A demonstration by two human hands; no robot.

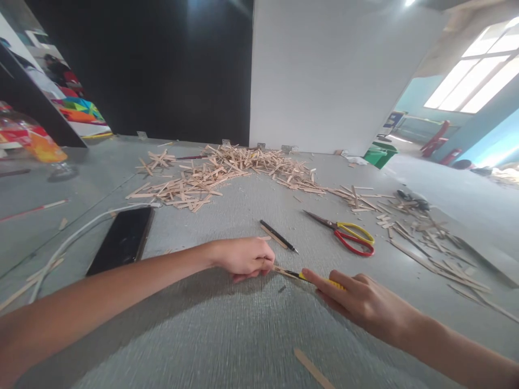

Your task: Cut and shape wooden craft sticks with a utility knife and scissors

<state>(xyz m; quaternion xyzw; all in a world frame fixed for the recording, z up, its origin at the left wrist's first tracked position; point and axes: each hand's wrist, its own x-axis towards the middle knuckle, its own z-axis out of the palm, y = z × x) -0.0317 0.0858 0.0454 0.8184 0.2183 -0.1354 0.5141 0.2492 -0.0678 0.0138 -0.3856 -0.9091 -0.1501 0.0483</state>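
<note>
The near edge of the phone [121,237], at ten o'clock, hides behind the forearm. Curled fingers of the left hand [249,257] pinch a wooden stick [279,268], covering one end; toward four o'clock, its contact with the yellow-handled cutter [300,276] is indistinct. The right hand [363,300] grips that, fingers closed, mostly masking the handle.

We cannot see the left end of the small wooden stick [279,269], hidden in the left grip [248,256], and its dark marks are too tiny for us to read. The right grip [357,297] covers much of the yellow-handled tool [301,276]. We lose a loose stick [311,367] at the bottom edge; the bottle [35,140] looks blurred.
</note>
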